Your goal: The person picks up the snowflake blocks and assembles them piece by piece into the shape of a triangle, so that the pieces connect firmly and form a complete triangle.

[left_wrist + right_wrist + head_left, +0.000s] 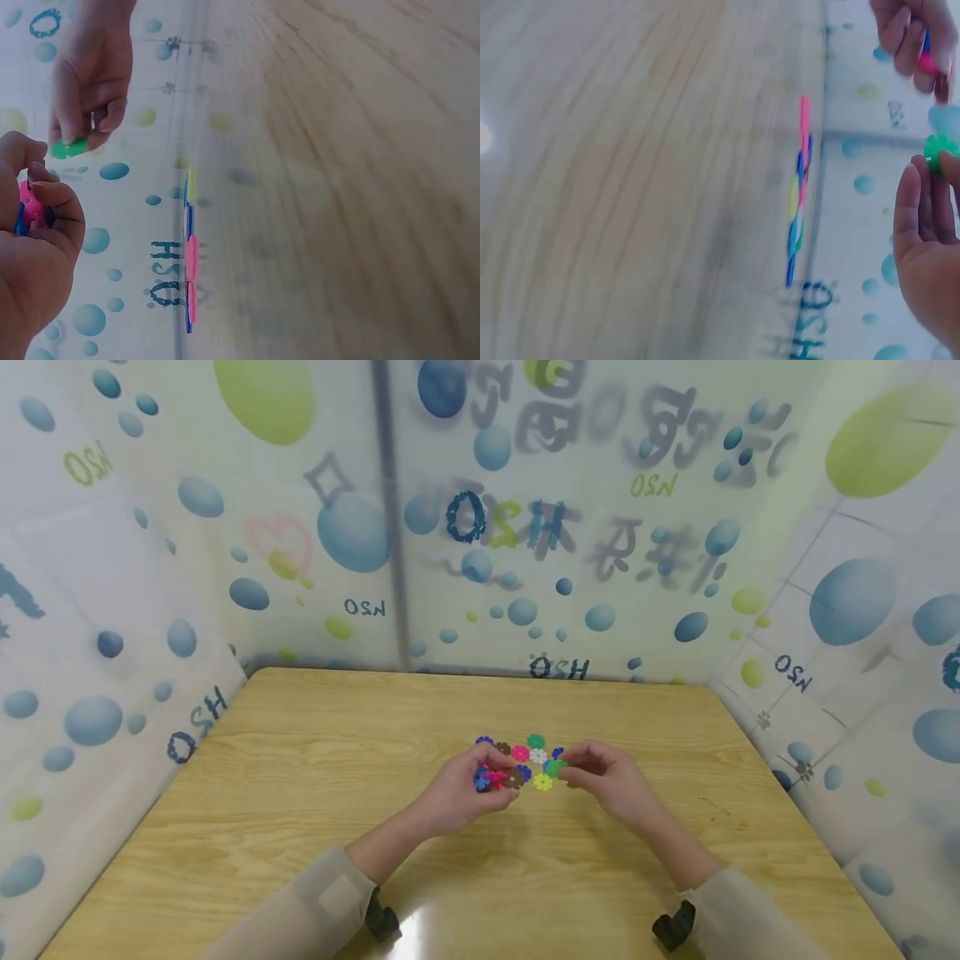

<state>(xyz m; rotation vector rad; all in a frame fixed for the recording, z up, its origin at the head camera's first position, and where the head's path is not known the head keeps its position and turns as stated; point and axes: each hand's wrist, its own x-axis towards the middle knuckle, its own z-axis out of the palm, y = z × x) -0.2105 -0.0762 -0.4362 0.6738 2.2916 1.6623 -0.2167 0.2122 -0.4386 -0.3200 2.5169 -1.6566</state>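
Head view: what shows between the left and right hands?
Seen in the head view: a yellow disc and a white disc, among others, on the table, plus the green disc pinched by the right hand.

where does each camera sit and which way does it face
Head: worn there, facing forward and down at the table; left hand, right hand, sleeves show.
Left wrist: worn there, facing that hand's work; both hands show.
Right wrist: worn there, facing that hand's work; both hands show.
Wrist views share the held green disc.
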